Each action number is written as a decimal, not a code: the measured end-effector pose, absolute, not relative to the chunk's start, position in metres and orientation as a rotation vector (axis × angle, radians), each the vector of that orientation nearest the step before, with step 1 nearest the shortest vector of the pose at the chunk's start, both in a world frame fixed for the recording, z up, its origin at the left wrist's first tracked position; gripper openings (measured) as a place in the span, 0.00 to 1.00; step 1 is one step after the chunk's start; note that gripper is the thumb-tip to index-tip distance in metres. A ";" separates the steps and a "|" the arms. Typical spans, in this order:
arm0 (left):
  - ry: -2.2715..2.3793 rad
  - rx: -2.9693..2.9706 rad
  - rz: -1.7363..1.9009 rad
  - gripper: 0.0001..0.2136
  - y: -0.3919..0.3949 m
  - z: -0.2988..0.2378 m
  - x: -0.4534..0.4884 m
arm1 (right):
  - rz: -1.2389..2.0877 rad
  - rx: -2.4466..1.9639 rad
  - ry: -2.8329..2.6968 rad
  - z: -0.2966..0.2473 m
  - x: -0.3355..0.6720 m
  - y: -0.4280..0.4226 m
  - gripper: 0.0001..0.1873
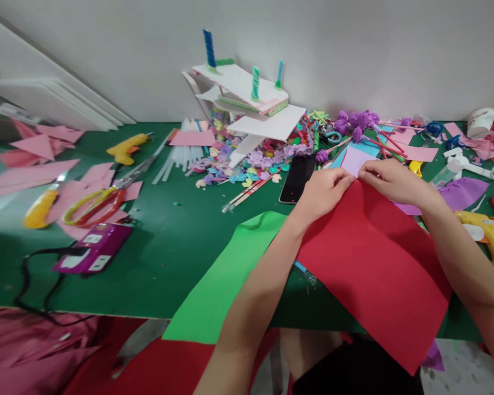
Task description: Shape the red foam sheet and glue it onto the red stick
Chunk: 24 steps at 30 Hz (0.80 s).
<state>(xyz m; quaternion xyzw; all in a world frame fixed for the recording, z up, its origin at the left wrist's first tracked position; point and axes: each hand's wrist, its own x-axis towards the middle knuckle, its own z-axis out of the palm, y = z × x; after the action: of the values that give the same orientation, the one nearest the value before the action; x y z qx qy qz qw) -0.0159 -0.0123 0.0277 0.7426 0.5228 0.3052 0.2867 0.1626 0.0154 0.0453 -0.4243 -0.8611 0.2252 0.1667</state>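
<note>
A large red sheet [379,258], paper or thin foam, slopes from the table toward my lap. Its far corner is pinched by my left hand [326,189] and, close beside it, by my right hand [389,178], both with fingers curled together. Just beyond my fingertips a pale lilac piece [354,160] shows; I cannot tell whether it is attached to the red sheet. A bright green sheet [230,274] lies under my left forearm and hangs over the table's edge. Beside my left hand rests a black phone [298,179].
A white tiered board model [267,122] stands at the back among small colourful flowers. Left are orange-handled scissors [117,200], a yellow-handled knife [43,208], a yellow glue gun [127,148] and a purple box with a cord [94,249]. Another glue gun [488,233] lies right.
</note>
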 end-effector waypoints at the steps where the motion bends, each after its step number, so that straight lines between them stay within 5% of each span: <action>1: 1.403 1.969 0.839 0.14 -0.012 0.027 -0.015 | 0.623 -1.212 -2.460 0.045 0.162 0.016 0.15; 15: 1.365 1.836 0.920 0.13 -0.010 0.029 -0.019 | 0.286 -1.129 -2.422 0.033 0.153 0.015 0.19; 24: 1.463 1.849 0.878 0.08 -0.009 0.024 -0.019 | 0.610 -1.002 -2.420 0.033 0.157 0.022 0.13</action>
<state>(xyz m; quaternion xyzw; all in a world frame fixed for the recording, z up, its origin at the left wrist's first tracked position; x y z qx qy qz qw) -0.0186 -0.0093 0.0238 0.6992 0.5532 0.3322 0.3077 0.1574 0.0225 0.0331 -0.3630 -0.8770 0.2210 0.2243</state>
